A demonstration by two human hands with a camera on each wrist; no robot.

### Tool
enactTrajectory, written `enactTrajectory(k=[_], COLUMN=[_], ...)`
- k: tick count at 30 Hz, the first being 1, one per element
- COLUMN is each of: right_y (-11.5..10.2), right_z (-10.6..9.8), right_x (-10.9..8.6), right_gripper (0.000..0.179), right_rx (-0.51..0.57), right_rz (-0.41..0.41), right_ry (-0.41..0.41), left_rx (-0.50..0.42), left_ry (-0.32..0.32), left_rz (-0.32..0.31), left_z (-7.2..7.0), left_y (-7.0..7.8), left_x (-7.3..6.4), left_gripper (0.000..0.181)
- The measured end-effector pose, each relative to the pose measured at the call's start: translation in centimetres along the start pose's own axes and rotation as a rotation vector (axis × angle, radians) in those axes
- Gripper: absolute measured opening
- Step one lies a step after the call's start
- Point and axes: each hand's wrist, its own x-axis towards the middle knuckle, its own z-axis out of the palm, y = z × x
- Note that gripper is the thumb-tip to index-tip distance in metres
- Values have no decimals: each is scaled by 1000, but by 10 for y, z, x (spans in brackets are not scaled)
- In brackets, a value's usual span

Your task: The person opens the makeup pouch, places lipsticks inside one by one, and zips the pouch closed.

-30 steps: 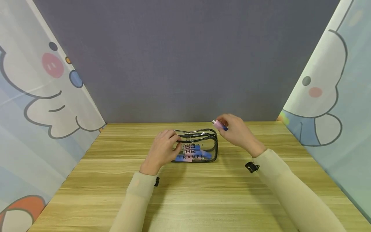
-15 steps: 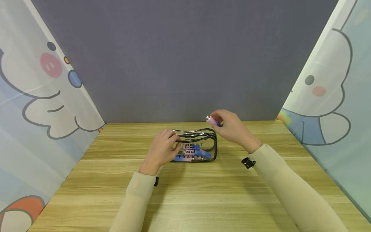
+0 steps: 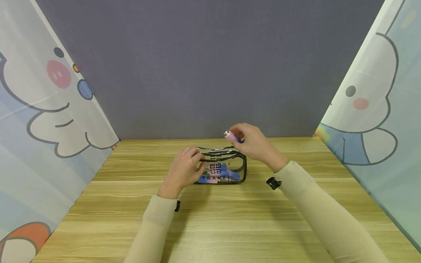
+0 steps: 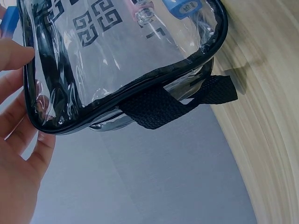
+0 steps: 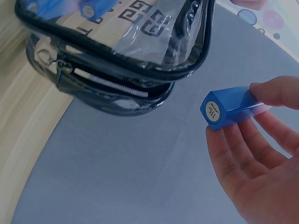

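Observation:
A clear travel pouch (image 3: pixel 235 168) with black piping stands upright on the table, its zipped top gaping. Several blue-and-pink lipsticks (image 3: pixel 208 179) lie inside, seen through the front wall. My left hand (image 3: pixel 185 168) grips the pouch's upper left edge, thumb in front and fingers behind in the left wrist view. Above the pouch's top, my right hand (image 3: pixel 252 145) holds another lipstick (image 5: pixel 233 106) between thumb and fingers. Its blue end bears a round label, and its pink, clear-tipped end points left in the head view. This lipstick is apart from the pouch.
The wooden table (image 3: pixel 210 223) spreads around the pouch. A grey panel (image 3: pixel 210 73) rises behind it, and cartoon-printed cloths (image 3: pixel 33 117) flank both sides. A black fabric loop (image 4: pixel 159 105) sticks out from one end of the pouch; a zip pull (image 5: pixel 63 66) hangs at its top.
My right hand has moved left with the lipstick, from beyond the pouch's right end to over its top. My left hand and the pouch have stayed in place.

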Motion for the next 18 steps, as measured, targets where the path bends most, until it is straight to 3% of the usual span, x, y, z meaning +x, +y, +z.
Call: enactTrajectory(k=[18], right_y=[-17], right_z=[24], right_x=[4], right_gripper=[28], right_rx=[59], right_rz=[-19], right_ry=[-34], left_rx=[-32], left_ry=[15], left_rz=[9], left_z=[-5], left_y=[-2], left_x=[-3], left_gripper=[8])
